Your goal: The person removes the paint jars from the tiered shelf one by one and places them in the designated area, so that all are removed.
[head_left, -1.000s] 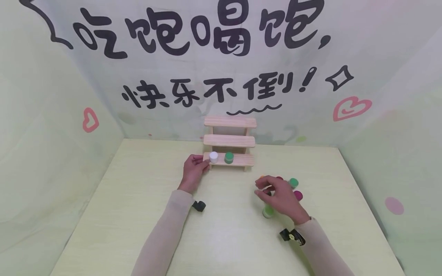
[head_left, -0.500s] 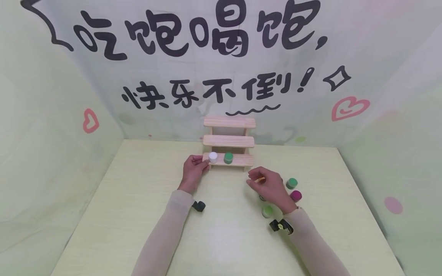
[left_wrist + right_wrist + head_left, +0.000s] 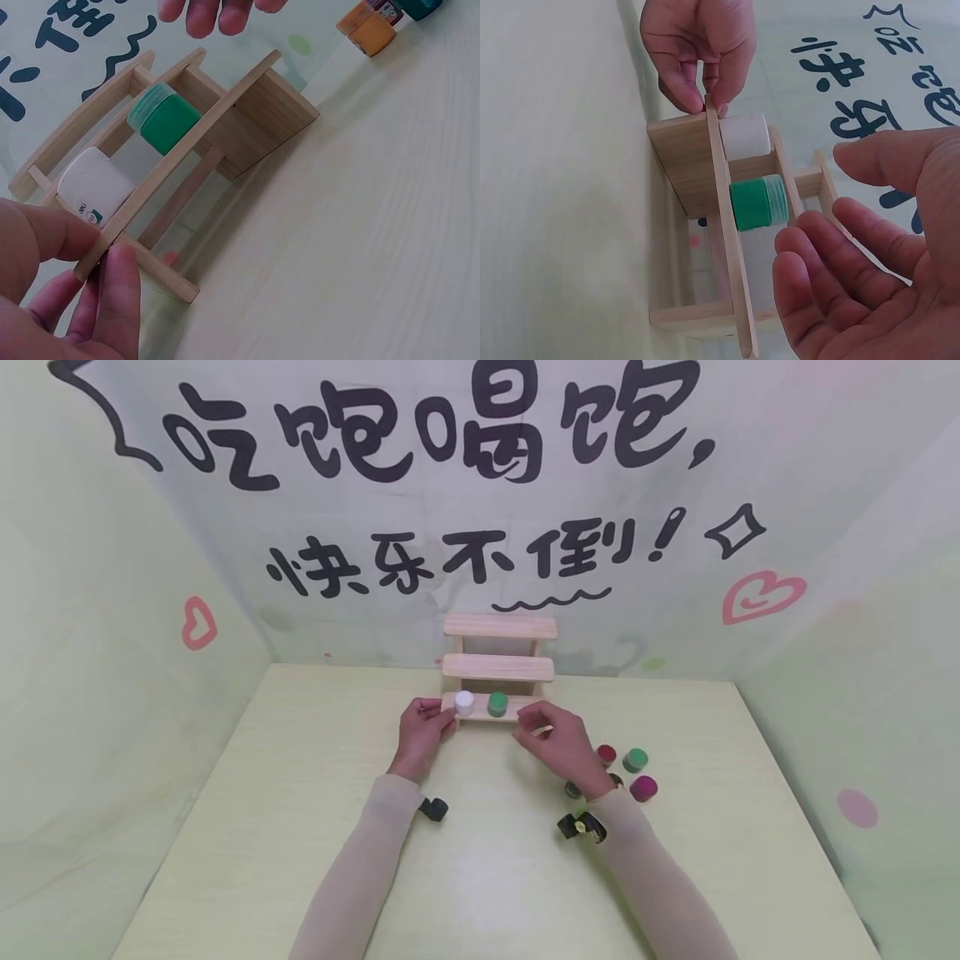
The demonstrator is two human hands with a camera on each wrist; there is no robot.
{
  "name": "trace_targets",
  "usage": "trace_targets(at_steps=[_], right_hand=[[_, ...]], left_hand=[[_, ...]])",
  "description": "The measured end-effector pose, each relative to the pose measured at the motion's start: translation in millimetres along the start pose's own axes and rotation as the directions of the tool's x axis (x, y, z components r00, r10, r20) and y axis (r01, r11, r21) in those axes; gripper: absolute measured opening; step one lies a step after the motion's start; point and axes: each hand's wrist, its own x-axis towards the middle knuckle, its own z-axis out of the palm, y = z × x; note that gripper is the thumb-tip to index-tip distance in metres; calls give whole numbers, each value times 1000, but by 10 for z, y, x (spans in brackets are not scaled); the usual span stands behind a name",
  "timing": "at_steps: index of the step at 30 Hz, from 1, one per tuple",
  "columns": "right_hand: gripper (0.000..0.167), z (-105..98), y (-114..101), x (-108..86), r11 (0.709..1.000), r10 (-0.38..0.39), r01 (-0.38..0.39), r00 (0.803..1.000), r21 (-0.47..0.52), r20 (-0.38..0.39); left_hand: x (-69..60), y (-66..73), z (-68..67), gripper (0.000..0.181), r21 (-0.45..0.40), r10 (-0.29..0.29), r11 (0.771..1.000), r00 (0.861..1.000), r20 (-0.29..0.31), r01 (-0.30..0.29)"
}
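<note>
A small three-step wooden shelf [image 3: 498,668] stands against the back wall. On its lowest step sit a white paint jar [image 3: 464,702] and, to the right, a green paint jar [image 3: 497,704]. My left hand [image 3: 422,737] pinches the left end of that step between thumb and fingers, right by the white jar. My right hand [image 3: 561,743] hovers near the step's right end, beside the green jar. Its fingers are loosely bent, and nothing shows between them in the right wrist view.
Right of the shelf, several jars stand on the table, among them a red jar [image 3: 606,755], a second green jar [image 3: 636,760] and a magenta jar [image 3: 643,788]. An orange jar [image 3: 366,28] shows in the left wrist view. My right forearm partly covers this group.
My right hand has moved left and away from me, from above the loose jars to the shelf's right end. My left hand keeps its grip on the step.
</note>
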Motion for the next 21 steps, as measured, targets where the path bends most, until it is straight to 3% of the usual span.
trace_targets(at_steps=[21], right_hand=[[50, 291, -2, 464, 998, 65, -65, 998, -2, 7]], left_hand=[[5, -18, 5, 35, 4, 4, 1000, 1000, 2, -4]])
